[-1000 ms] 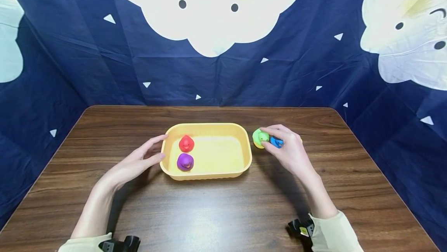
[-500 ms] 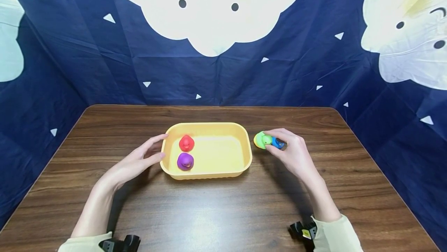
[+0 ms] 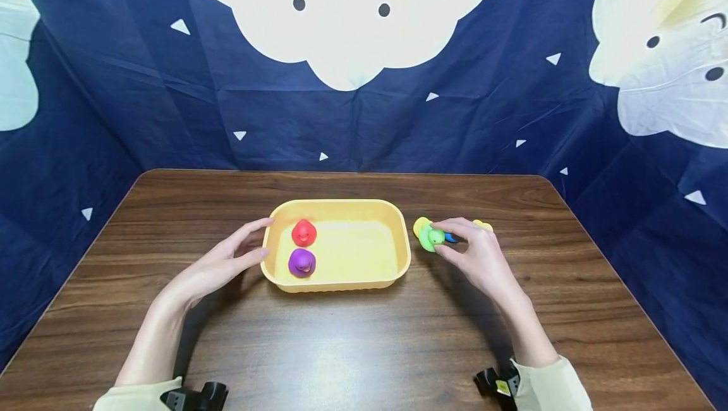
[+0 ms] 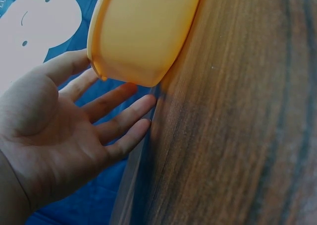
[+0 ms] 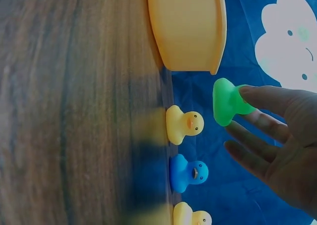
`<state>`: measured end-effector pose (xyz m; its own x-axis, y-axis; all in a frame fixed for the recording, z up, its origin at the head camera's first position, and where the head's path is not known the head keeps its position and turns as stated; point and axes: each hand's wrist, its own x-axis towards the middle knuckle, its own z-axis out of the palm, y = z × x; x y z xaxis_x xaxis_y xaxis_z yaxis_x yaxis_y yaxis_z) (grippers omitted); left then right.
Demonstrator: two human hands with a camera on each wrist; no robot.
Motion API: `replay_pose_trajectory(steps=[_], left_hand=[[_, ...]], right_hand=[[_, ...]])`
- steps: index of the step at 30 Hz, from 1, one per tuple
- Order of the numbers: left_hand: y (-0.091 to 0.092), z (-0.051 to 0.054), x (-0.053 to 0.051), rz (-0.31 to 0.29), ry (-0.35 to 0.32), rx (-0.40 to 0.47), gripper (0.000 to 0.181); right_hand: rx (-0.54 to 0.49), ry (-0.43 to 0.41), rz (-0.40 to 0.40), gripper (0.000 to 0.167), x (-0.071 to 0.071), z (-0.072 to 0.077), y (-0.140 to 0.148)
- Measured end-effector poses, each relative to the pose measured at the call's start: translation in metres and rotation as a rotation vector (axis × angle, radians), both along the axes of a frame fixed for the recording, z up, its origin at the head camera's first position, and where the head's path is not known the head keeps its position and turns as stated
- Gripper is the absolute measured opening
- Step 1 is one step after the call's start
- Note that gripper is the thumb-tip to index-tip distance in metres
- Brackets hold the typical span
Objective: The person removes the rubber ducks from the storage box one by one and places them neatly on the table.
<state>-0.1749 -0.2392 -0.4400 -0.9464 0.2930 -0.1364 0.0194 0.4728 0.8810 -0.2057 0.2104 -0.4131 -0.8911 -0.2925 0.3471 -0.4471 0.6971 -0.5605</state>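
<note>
Right hand: pinching green duck above table. Left hand: fingers spread, touching tray. Step, apparently: transfer; next likely needs leftward carry, lowering, release inside.

Green duck, yellow tray, wood-grained table
</note>
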Motion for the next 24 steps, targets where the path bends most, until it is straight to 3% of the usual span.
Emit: replay_pose_trajectory(steps=[11,24], left_hand=[[0.000,0.001,0.001,-0.007,-0.008,0.000,0.067],[0.000,0.002,0.000,-0.010,0.002,-0.010,0.066]], right_hand=[[-0.003,-0.168,0.012,0.035,0.001,-0.005,0.002],[0.027,-0.222,0.030,0.037,-0.002,-0.011,0.004]])
